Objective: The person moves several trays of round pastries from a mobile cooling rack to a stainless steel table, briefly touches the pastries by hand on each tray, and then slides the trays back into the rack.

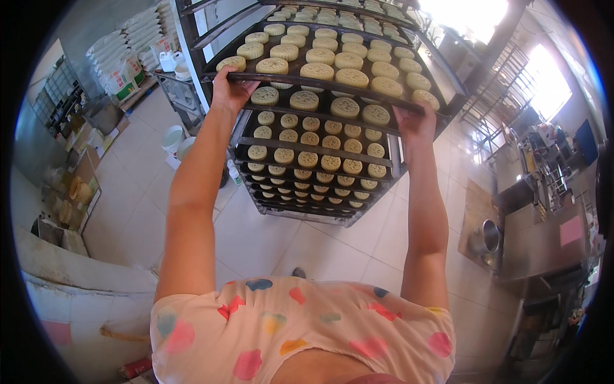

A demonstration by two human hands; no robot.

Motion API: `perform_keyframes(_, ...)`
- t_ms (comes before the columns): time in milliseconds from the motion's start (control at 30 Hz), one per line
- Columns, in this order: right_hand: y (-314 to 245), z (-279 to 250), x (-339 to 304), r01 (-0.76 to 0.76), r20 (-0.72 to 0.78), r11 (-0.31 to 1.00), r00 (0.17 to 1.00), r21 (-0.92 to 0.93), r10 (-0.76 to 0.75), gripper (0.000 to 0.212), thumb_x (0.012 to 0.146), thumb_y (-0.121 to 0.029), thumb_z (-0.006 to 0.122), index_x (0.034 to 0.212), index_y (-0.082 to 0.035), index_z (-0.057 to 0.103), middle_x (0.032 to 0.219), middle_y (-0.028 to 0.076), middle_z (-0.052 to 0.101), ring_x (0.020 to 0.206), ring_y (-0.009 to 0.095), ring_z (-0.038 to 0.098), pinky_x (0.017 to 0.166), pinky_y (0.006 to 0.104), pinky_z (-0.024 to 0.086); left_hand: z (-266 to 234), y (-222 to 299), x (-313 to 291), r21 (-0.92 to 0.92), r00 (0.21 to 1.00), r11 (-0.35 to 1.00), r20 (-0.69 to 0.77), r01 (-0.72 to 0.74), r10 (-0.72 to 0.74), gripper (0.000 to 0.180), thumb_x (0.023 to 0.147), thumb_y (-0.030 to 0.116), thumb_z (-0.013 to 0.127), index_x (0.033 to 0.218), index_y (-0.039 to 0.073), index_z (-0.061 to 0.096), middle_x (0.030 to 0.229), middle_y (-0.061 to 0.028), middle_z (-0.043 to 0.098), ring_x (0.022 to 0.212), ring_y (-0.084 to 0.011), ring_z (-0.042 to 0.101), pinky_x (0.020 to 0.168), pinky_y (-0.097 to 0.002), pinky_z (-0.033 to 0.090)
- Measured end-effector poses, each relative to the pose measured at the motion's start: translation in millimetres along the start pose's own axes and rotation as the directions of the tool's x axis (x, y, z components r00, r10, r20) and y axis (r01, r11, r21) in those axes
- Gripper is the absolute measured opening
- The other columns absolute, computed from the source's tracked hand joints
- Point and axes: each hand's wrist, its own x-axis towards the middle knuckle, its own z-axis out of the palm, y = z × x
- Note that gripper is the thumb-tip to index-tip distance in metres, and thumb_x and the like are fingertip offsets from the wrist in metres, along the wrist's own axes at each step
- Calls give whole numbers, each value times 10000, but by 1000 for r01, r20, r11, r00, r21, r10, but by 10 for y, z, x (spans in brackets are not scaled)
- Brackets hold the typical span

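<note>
Both arms reach forward to a dark baking tray on a tall tray rack. Rows of round, pale yellow mooncakes with patterned tops cover it. Near the tray's left front corner, my left hand grips the front rim, thumb over the top and fingers underneath. At the right end of the same rim my right hand has its fingers wrapped round it, close to a mooncake. Several more trays of mooncakes sit on the levels below, and others above.
White sacks are stacked at the far left, with white buckets on the tiled floor nearer. A metal pot stands at right beside a steel table. Another rack is behind at right.
</note>
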Motion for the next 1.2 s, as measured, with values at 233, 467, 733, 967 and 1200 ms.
perform_keyframes(233, -244, 143, -1023, 12, -68, 998, 998, -66, -17, 342, 771, -155, 606, 1071, -28, 503, 1087, 132, 553, 1045, 328, 530, 942, 506, 431, -50, 207, -997, 55, 1000, 998, -7, -19, 19, 413, 742, 191, 653, 1085, 32, 486, 1066, -122, 546, 1039, -291, 541, 960, -447, 419)
perform_keyframes(467, -566, -290, -1636, 60, 334, 980, 935, 189, -121, 686, 859, -535, 475, 1286, -3, 411, 1335, 149, 429, 1214, 302, 420, 1022, 501, 318, -385, 504, -1754, -18, 969, 993, 217, -119, 120, 722, 836, 627, 428, 1258, 42, 466, 1275, -133, 500, 1138, -302, 504, 980, -454, 386)
perform_keyframes(733, -782, -431, -892, 53, 76, 997, 996, -59, -48, 415, 846, -291, 471, 1111, 15, 561, 969, 145, 652, 813, 254, 645, 766, 341, 523, -345, 679, -880, 187, 926, 982, 372, -8, -63, 499, 900, 388, 403, 1233, 28, 494, 1201, -136, 559, 1086, -278, 545, 975, -425, 393)
perform_keyframes(967, -666, -514, -1749, -57, 130, 996, 990, 69, 47, 523, 741, -231, 468, 1189, 37, 486, 1094, 201, 595, 945, 323, 604, 858, 414, 490, -414, 544, -1599, 229, 976, 971, 218, -66, 15, 506, 831, 369, 454, 1207, 34, 500, 1190, -122, 560, 1058, -276, 557, 942, -417, 421)
perform_keyframes(1200, -366, -616, -3242, 142, -206, 990, 969, -4, -139, 486, 725, -269, 497, 1092, 46, 549, 998, 184, 631, 845, 296, 620, 809, 370, 498, -776, 795, -2269, 185, 959, 975, 229, 125, -167, 553, 803, 311, 461, 1252, -12, 453, 1191, -168, 554, 1047, -301, 567, 927, -414, 437)
